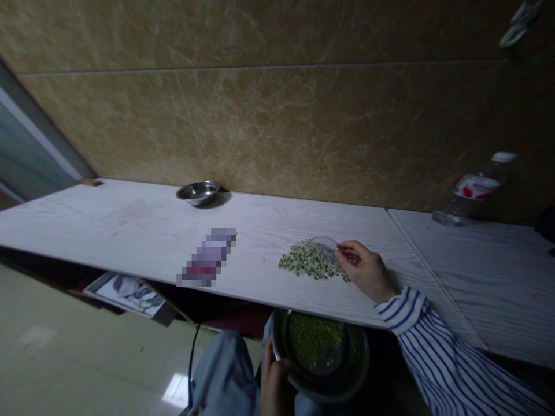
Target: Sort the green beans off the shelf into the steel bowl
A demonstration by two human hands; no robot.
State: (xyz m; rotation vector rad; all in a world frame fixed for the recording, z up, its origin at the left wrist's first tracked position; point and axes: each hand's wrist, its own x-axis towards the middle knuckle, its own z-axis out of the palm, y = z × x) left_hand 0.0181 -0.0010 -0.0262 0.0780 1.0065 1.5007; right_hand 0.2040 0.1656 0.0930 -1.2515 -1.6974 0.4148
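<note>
And here's the right hand [366,271], in over the counter [130,222] to the right of its middle, thumb and fingers pinching a clear disc [325,241] by the edge! That disc sits at the back of the sprouts [307,260], white stems and green tops, spread in a loose heap nearer the front edge than the back. Down below the front edge, the left hand [275,375] grips the side of the bowl [281,341], thumb at the rim, and inside it we see greens [310,335] piled toward the far side. Look along the counter: a steel dish [198,193] at the back edge, left of the sprouts; a blurred item [208,257] reaching the front edge; and away by the back edge toward the right, a bottle [477,188], white cap on, standing against the wall side
</note>
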